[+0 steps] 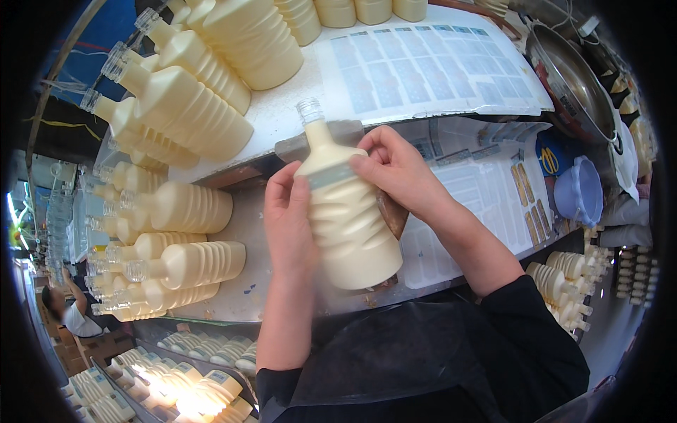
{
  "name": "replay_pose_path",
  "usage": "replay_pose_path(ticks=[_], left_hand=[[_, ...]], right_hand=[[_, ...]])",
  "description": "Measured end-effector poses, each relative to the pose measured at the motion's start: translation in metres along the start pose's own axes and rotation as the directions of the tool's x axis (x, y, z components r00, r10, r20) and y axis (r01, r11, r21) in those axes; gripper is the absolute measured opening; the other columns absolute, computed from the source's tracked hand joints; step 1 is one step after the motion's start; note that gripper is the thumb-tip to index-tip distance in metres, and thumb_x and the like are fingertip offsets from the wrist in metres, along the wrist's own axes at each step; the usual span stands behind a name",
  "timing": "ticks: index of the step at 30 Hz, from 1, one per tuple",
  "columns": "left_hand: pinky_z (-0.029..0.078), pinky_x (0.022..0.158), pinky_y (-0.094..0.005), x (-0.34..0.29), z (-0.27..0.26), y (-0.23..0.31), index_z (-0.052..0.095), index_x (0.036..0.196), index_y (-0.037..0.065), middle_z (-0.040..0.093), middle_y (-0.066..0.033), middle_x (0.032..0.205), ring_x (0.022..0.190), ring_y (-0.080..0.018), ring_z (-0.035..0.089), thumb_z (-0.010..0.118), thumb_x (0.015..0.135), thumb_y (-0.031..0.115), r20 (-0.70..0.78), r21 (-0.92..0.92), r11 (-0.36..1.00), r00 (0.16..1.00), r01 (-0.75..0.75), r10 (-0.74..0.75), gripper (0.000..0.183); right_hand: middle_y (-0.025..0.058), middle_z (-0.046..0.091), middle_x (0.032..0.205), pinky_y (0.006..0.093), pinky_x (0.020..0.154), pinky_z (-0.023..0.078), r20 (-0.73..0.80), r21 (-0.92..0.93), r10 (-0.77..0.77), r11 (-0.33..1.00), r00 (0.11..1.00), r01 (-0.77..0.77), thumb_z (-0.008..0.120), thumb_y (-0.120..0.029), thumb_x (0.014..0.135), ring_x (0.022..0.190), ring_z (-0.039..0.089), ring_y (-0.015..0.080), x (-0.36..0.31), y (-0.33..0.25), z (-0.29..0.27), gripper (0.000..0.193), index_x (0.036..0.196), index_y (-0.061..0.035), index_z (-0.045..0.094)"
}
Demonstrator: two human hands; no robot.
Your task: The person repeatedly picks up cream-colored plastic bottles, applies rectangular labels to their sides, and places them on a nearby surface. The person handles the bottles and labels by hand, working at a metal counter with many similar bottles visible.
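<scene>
A cream plastic bottle (356, 243) with a clear threaded neck and a rippled body lies tilted in front of me, neck pointing away. Across its smooth shoulder runs a pale grey-green label strip (330, 176). My left hand (288, 211) pinches the strip's left end, thumb against the bottle's side. At the right end, my right hand (395, 169) has thumb and curled fingers closed on the strip by the shoulder. Behind the neck sits a grey block (290, 147). A brown piece (392, 214) shows beside the bottle, mostly hidden by it.
Several similar bottles (190, 116) stand along the raised shelf and lie at left (201, 208). Label sheets (423, 67) cover the shelf and the worktop's right. A lilac bucket (580, 190) and metal pan (575, 81) are at right. Another person (77, 317) is far left.
</scene>
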State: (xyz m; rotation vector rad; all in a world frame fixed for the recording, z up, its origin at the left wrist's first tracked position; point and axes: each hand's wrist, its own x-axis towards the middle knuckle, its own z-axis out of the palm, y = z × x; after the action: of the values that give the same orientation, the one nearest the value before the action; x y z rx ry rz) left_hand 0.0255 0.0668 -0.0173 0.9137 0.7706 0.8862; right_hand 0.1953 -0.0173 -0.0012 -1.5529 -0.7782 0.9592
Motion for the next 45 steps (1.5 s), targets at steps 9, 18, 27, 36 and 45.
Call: replay_pose_path(ticks=[9, 18, 27, 36, 45], left_hand=[[0.058, 0.088, -0.0308, 0.003, -0.001, -0.001, 0.057, 0.127, 0.003, 0.067, -0.0088, 0.116, 0.102, -0.0148, 0.065, 0.057, 0.106, 0.014, -0.006, -0.016, 1.000, 1.000, 0.008, -0.008, 0.024], [0.035, 0.112, -0.0397, -0.022, -0.008, 0.012, 0.049, 0.147, 0.003, 0.052, -0.0139, 0.135, 0.126, -0.0220, 0.048, 0.040, 0.111, 0.038, 0.104, 0.519, 0.810, 0.961, -0.272, 0.256, 0.051], [0.024, 0.115, -0.0490, -0.058, -0.007, -0.002, 0.045, 0.152, 0.005, 0.043, -0.0207, 0.143, 0.134, -0.0380, 0.036, 0.048, 0.099, 0.040, 0.355, 0.867, 0.218, 0.863, -0.448, 0.360, 0.063], [0.030, 0.117, -0.0438, -0.050, -0.017, -0.015, 0.029, 0.160, 0.004, 0.041, -0.0203, 0.145, 0.134, -0.0338, 0.041, 0.053, 0.096, 0.025, 0.292, 0.690, 0.599, 0.913, -0.407, 0.285, 0.072], [0.037, 0.115, -0.0450, -0.060, 0.000, -0.005, 0.015, 0.158, -0.005, 0.037, -0.0261, 0.149, 0.137, -0.0376, 0.044, 0.071, 0.087, 0.017, 0.190, 0.646, 0.729, 0.972, -0.228, 0.136, 0.094]], right_hand=[[-0.0014, 0.061, 0.085, 0.0190, 0.068, 0.045, -0.006, 0.047, -0.003, 0.999, 1.000, 0.004, 0.072, -0.024, 0.097, 0.075, 0.054, 0.0023, 0.001, 0.003, 0.002, 0.030, 0.111, -0.0039, 0.055], [0.0040, 0.067, 0.108, 0.0281, 0.091, 0.050, -0.078, 0.297, -0.073, 0.950, 0.994, 0.093, 0.062, -0.018, 0.097, 0.100, 0.063, 0.0117, -0.005, -0.031, -0.030, 0.028, 0.119, -0.0017, 0.067], [0.0266, 0.067, 0.106, 0.0522, 0.087, 0.051, -0.115, -0.501, -0.585, 0.732, 0.803, 0.461, 0.054, -0.017, 0.097, 0.099, 0.065, 0.0464, 0.009, -0.055, 0.058, 0.033, 0.127, -0.0034, 0.049], [0.0239, 0.066, 0.120, 0.0505, 0.095, 0.049, -0.216, -0.492, -0.521, 0.788, 0.826, 0.369, 0.055, -0.015, 0.098, 0.111, 0.063, 0.0460, 0.016, -0.016, 0.000, 0.037, 0.133, -0.0047, 0.046], [0.0275, 0.063, 0.121, 0.0489, 0.096, 0.048, -0.148, -0.373, -0.475, 0.839, 0.867, 0.396, 0.050, -0.013, 0.100, 0.111, 0.062, 0.0446, 0.013, -0.046, 0.023, 0.033, 0.130, 0.0005, 0.046]])
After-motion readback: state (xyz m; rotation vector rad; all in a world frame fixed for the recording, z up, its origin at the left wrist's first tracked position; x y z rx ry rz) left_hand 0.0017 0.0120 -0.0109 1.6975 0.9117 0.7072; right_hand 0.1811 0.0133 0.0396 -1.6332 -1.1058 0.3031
